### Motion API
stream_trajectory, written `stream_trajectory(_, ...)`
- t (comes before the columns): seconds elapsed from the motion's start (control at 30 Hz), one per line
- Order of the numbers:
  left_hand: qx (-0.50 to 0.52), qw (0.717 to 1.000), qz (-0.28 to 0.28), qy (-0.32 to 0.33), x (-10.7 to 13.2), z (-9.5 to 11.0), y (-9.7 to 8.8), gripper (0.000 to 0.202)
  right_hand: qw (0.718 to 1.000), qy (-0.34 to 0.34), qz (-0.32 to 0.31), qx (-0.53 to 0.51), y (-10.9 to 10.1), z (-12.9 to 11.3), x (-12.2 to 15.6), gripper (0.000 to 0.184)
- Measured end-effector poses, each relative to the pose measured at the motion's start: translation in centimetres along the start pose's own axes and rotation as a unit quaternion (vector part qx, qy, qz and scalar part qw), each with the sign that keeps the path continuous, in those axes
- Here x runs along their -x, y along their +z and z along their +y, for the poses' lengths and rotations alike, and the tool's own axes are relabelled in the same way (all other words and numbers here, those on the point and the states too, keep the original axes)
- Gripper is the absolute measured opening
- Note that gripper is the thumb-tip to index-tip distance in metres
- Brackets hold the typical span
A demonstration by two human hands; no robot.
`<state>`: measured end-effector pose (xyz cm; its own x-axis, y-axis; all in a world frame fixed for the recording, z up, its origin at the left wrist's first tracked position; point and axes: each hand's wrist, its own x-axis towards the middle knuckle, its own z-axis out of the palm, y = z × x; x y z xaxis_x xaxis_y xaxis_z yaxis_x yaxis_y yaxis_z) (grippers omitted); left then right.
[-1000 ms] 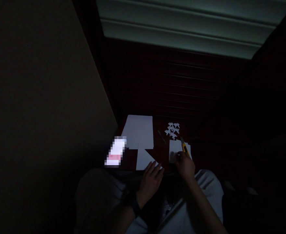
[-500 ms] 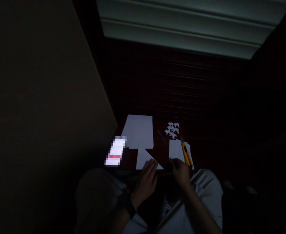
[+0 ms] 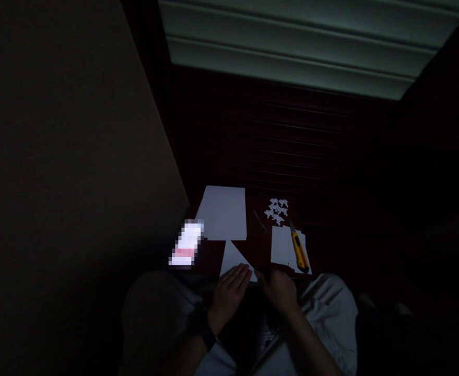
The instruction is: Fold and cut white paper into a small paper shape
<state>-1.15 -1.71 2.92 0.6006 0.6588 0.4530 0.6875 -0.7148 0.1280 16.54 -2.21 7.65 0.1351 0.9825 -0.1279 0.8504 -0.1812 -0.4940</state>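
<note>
A white paper folded to a triangle (image 3: 231, 256) lies at the near edge of the small dark table. My left hand (image 3: 231, 290) rests flat on its lower part, fingers stretched out side by side. At the triangle's right corner, my right hand (image 3: 280, 287) is closed, with its fingertips pinching the paper's edge. Just beyond the right hand, a yellow utility knife (image 3: 299, 253) lies on several small white paper sheets (image 3: 280, 245).
A stack of larger white sheets (image 3: 225, 211) is at the back left. Beside it glows a phone (image 3: 187, 244), its screen blurred. Several small folded paper shapes (image 3: 278, 210) lie at the back right, near a thin pen-like object (image 3: 259, 220). A wall (image 3: 76, 156) stands on the left.
My right hand has moved left from beside the small sheets to the triangle's right corner. The folded paper has shifted slightly toward me, with my left hand still on it.
</note>
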Motion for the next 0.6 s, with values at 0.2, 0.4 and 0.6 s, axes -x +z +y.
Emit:
stream_trajectory(0.2, 0.01, 0.999, 0.044, 0.003, -1.6, -0.3, -1.5, 0.043, 0.946, 0.022, -0.079, -0.315, -0.2, 1.1, -1.4, 0.043)
stream_trajectory(0.4, 0.013, 0.998, 0.069, 0.002, -2.5, -1.5, -2.0, 0.042, 0.866, 0.044, -0.167, -0.468, -2.0, 0.3, -1.4, 0.038)
stream_trajectory(0.6, 0.02, 0.997, 0.066, -0.028, -2.4, -3.0, -1.8, 0.047, 0.857, 0.025, -0.161, -0.49, -3.5, -0.2, -1.5, 0.036)
